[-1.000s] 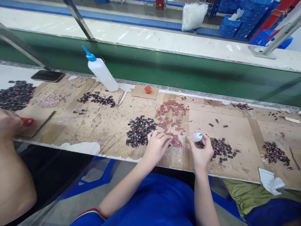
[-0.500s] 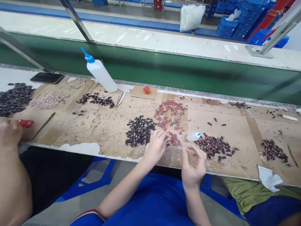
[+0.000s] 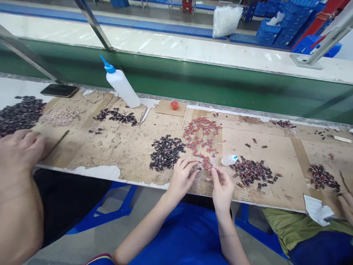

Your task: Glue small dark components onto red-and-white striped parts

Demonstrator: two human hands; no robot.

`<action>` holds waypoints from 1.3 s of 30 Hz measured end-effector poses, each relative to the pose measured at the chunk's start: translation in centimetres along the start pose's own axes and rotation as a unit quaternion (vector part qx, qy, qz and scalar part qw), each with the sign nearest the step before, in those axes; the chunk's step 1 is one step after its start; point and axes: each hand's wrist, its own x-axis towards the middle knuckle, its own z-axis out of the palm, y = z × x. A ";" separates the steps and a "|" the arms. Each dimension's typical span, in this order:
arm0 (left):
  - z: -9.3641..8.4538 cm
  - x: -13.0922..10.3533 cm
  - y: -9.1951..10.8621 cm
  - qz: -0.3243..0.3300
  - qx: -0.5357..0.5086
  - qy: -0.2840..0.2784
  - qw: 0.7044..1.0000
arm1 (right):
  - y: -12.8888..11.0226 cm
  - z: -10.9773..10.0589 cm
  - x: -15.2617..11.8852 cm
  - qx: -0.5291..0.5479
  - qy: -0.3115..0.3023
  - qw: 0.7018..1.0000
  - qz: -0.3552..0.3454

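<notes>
Dozens of small red parts lie loose on the cardboard-covered tabletop, just beyond both hands. The left hand has its grip pinched on a tiny dark part; the right hand's fingertips meet beside the nearest red parts, any held piece too small to tell. A brushing knuckle could mix red with the black pile; a bump might roll the small dropper bottle.
</notes>
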 end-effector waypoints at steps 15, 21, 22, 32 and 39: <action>-0.6 0.2 0.4 -0.006 -0.130 -0.041 0.991 | 0.2 -1.1 0.1 -0.197 -0.121 0.955 -0.187; -0.9 0.1 0.4 -0.015 -0.154 -0.052 0.987 | 0.0 -1.6 0.6 -0.239 -0.152 0.916 -0.285; -0.9 0.1 0.4 -0.016 -0.156 -0.051 0.986 | 0.1 -1.6 0.7 -0.245 -0.159 0.910 -0.295; -0.9 0.0 0.5 -0.025 -0.161 -0.065 0.985 | -0.4 -2.1 1.5 -0.297 -0.200 0.846 -0.394; -1.2 0.1 1.0 -0.017 -0.174 -0.069 0.982 | -0.7 -2.4 1.4 -0.288 -0.204 0.853 -0.384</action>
